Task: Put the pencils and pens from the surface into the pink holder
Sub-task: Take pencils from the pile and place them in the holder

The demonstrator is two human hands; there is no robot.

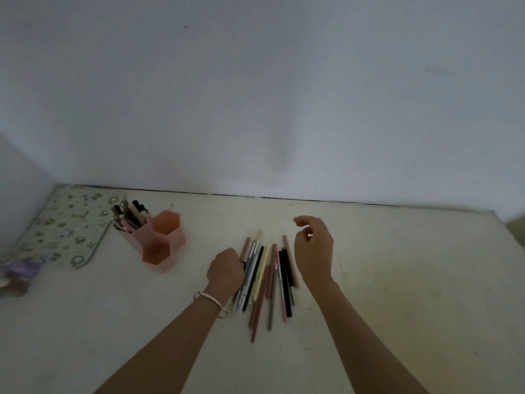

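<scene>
The left hand (pixel 226 268), curled into a fist, rests on the left side of a pile of about fifteen pens and pencils (pixel 268 280) mid-bench (pixel 397 280). The right hand (pixel 314 251) hovers half-open, holding nothing. One pink holder (pixel 159 240) with three cups stands toward the back-left corner; one cup holds pens.

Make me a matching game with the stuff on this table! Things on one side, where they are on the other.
Things:
1. pink holder
2. loose pens
3. flowery pouch
4. left hand

Places:
A. far left, by the wall corner
B. lying between the two hands
C. closed around a few pens
D. standing right of the pouch, pens in one cup

Pairs: 1-D, 2-B, 3-A, 4-C
</scene>
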